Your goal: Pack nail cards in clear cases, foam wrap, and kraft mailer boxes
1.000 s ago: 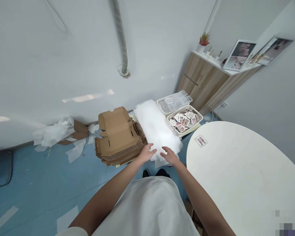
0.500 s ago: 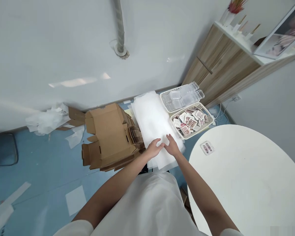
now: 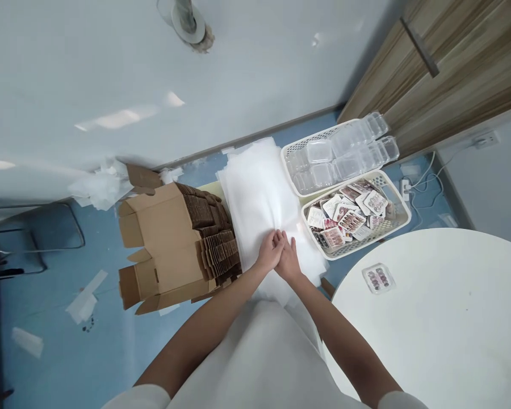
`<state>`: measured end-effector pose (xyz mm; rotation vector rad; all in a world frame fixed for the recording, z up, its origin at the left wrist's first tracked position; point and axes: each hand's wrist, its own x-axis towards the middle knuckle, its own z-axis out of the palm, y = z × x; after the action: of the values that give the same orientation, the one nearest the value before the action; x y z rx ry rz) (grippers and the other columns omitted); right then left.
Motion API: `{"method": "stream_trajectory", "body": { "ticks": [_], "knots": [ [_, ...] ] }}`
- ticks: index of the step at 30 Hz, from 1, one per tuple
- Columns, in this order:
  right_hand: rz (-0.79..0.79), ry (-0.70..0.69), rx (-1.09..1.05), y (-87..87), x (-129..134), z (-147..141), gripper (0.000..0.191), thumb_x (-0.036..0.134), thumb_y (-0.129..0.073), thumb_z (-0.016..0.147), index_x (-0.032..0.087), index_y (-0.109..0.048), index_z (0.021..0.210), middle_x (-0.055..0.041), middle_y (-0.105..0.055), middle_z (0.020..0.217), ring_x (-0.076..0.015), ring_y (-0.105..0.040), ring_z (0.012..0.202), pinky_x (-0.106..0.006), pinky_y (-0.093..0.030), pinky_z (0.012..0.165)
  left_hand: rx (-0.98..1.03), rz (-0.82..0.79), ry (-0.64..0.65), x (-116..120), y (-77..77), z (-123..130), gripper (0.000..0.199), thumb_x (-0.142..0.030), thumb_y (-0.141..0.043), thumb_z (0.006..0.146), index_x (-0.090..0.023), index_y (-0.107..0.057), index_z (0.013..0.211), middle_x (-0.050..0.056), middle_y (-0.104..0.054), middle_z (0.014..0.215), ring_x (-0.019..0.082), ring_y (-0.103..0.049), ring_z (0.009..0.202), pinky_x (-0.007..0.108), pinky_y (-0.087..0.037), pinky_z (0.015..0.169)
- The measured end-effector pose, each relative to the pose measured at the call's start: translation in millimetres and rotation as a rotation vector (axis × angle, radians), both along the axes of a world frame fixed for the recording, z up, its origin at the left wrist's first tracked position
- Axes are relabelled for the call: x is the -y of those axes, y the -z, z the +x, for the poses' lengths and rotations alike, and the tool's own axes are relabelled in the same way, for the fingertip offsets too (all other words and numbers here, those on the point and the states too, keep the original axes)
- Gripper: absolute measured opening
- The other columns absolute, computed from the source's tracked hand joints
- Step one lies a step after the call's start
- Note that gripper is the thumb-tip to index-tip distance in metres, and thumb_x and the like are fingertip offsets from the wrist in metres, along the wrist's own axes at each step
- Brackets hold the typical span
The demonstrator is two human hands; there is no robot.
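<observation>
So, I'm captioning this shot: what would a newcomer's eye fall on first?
Probably the bright white sheets, stacked in the middle, with the left hand and right hand close together over their nearer part. Left of them stands a pile of brown cardboard boxes. To their right, a white basket holds a jumble of small packs.
</observation>
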<state>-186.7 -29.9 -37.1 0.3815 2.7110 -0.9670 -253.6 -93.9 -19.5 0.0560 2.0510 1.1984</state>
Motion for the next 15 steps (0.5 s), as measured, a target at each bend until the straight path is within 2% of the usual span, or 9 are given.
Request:
{"method": "stream_trajectory", "body": {
  "ticks": [4,8,9,11,13,15],
  "knots": [
    [-0.046,-0.115,-0.043,-7.1,2,-4,0.057,0.016,-0.042,0.076,0.013,-0.032,0.133,-0.0147,-0.035,0.137,-0.0261,-0.019,0.132,-0.054,-0.012,0.104,0.008,-0.094,-0.171,-2,12.2,-10,0.026,-0.036,-0.050,0.078,-0.017,-0.056,0.095,0.006,-0.062,0.090,0.017,-0.059,0.082,0.030,-0.044,0.075],
    [-0.117,-0.196,-0.119,-17.6,-2,-5,0.039,0.015,-0.039,0.080,0.020,-0.053,0.116,-0.0099,-0.052,0.123,-0.0226,-0.028,0.128,-0.052,-0.013,0.105,0.008,-0.165,-0.206,-2,21.5,-24,0.021,-0.034,-0.048,0.077,-0.016,-0.058,0.074,0.003,-0.061,0.071,0.014,-0.056,0.064,0.026,-0.043,0.062],
    [-0.122,-0.167,-0.141,-20.0,-4,-4,0.036,0.015,-0.038,0.081,0.022,-0.055,0.112,-0.0083,-0.053,0.121,-0.0214,-0.032,0.126,-0.050,-0.015,0.105,0.003,-0.161,-0.200,-1,22.3,-27,0.022,-0.034,-0.047,0.077,-0.016,-0.058,0.070,0.003,-0.060,0.067,0.013,-0.054,0.062,0.026,-0.042,0.060],
    [-0.093,-0.015,-0.183,-23.2,-11,-5,0.034,0.017,-0.037,0.082,0.022,-0.056,0.110,-0.0079,-0.050,0.124,-0.0209,-0.036,0.123,-0.047,-0.022,0.103,-0.012,-0.146,-0.197,1,22.5,-29,0.023,-0.034,-0.047,0.076,-0.016,-0.057,0.065,0.001,-0.057,0.062,0.012,-0.052,0.059,0.024,-0.040,0.057],
    [-0.040,0.180,-0.205,-23.4,-21,-7,0.036,0.021,-0.039,0.082,0.020,-0.052,0.115,-0.0103,-0.043,0.129,-0.0232,-0.036,0.122,-0.046,-0.028,0.100,-0.010,-0.127,-0.201,3,22.3,-29,0.025,-0.036,-0.046,0.076,-0.016,-0.056,0.064,0.000,-0.053,0.058,0.012,-0.050,0.056,0.024,-0.039,0.056],
    [-0.018,0.299,-0.202,-21.0,-30,-10,0.041,0.024,-0.041,0.080,0.018,-0.046,0.120,-0.0126,-0.040,0.129,-0.0256,-0.036,0.120,-0.047,-0.032,0.097,0.013,-0.111,-0.203,7,23.0,-28,0.027,-0.038,-0.045,0.077,-0.016,-0.057,0.066,-0.001,-0.052,0.057,0.011,-0.048,0.055,0.023,-0.038,0.054]
  ]
}}
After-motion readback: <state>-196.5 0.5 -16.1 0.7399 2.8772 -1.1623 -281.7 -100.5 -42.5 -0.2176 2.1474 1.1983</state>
